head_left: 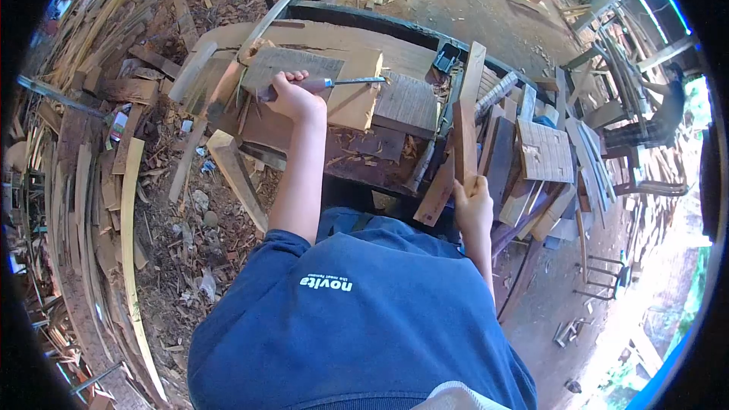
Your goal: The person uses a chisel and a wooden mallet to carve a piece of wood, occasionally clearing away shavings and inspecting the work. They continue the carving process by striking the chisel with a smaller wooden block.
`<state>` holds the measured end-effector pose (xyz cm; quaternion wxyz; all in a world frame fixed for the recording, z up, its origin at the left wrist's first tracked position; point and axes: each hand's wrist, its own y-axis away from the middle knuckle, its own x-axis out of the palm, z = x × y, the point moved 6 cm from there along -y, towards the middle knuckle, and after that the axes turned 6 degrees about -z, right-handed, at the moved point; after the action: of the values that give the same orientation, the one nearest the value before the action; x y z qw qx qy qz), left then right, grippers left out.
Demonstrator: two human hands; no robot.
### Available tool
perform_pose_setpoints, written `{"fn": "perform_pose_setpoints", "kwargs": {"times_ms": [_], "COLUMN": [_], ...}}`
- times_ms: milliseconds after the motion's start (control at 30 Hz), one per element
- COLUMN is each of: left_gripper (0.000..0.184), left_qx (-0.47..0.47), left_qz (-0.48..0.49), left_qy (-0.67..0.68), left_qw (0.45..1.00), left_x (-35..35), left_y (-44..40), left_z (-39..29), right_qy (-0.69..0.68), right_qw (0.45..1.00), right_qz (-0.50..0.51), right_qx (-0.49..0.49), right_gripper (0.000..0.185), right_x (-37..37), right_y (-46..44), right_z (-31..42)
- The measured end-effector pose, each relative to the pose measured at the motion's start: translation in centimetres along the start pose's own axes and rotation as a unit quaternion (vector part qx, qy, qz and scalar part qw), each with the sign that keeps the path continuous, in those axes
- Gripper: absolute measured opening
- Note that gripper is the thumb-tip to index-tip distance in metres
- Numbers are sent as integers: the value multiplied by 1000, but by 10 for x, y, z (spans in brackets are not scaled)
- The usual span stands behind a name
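My left hand (292, 95) is closed round the wooden handle of a chisel (353, 81). Its metal blade points right, above a pale wood block (357, 102) with a rough, splintered edge. A darker weathered board (292, 64) lies behind that hand, and a grey grooved block (408, 104) sits just right of the blade tip. Lower at the right, my right hand (474, 201) grips the near end of a brown wooden bar (465, 140), which points away from me. A lighter piece of wood (473, 72) shows beyond the bar's far end; whether they are joined I cannot tell.
Wood offcuts (547, 152) crowd the bench's right side. A small dark box (446, 57) lies near the far edge. Shavings and scraps cover the ground at left, beside long stacked strips (133, 258). A slanting post (235, 175) stands close to my left arm. A chair frame (604, 277) stands right.
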<state>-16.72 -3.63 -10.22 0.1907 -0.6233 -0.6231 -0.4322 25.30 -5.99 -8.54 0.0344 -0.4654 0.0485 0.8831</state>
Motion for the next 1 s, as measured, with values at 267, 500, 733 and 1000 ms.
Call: {"fn": "perform_pose_setpoints", "kwargs": {"times_ms": [267,500,733,1000], "left_gripper": [18,22,33,49], "left_qx": [-19,-100,-133,-152], "left_qz": [-14,-79,-63,-64], "left_qy": [-25,-17,10,77], "left_qw": [999,992,989,983], "left_x": [-14,-57,-61,-15], "left_y": [-6,-20,-22,0], "left_z": [8,29,15,18], "right_qy": [104,147,28,-94], "right_qw": [993,964,924,890], "right_qz": [-34,-137,-54,-29], "right_qx": [-38,-177,-377,-445], "right_gripper": [41,59,55,20], "right_x": [9,26,89,124], "right_y": [-14,-36,-114,-134], "right_z": [11,63,165,173]}}
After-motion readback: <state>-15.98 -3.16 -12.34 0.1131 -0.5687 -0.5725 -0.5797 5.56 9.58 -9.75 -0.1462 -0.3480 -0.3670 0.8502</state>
